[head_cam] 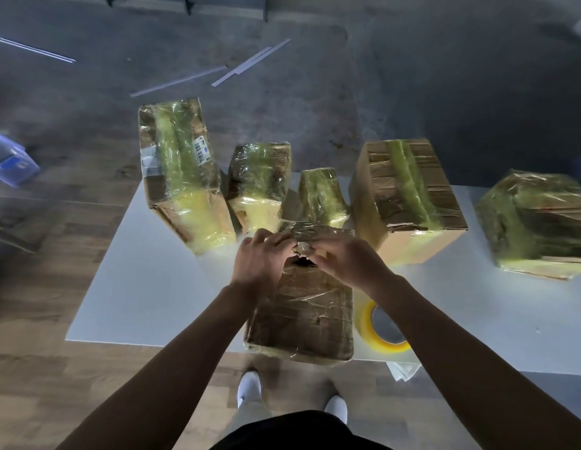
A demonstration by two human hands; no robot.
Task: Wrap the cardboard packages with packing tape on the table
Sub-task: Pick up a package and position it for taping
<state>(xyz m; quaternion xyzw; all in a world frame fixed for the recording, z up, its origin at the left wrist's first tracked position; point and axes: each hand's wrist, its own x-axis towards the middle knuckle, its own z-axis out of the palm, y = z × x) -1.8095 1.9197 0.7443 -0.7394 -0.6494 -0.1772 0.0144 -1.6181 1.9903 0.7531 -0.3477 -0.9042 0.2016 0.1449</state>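
Observation:
A tape-covered cardboard package [302, 316] stands at the near edge of the white table [146, 287], right in front of me. Both hands rest on its top edge. My left hand [260, 258] and my right hand [344, 258] meet at a torn, crumpled spot in the tape there and pinch it with their fingertips. A roll of yellowish packing tape [381, 326] lies flat on the table just right of the package, partly under my right forearm. Several other taped packages stand behind.
Along the far side stand a tall package [182, 177], two small ones [260, 183] [321, 196], a big box [409, 196] and a bundled one [539, 222] at the right. Below the table edge are my white shoes [248, 384]. White strips lie on the floor beyond.

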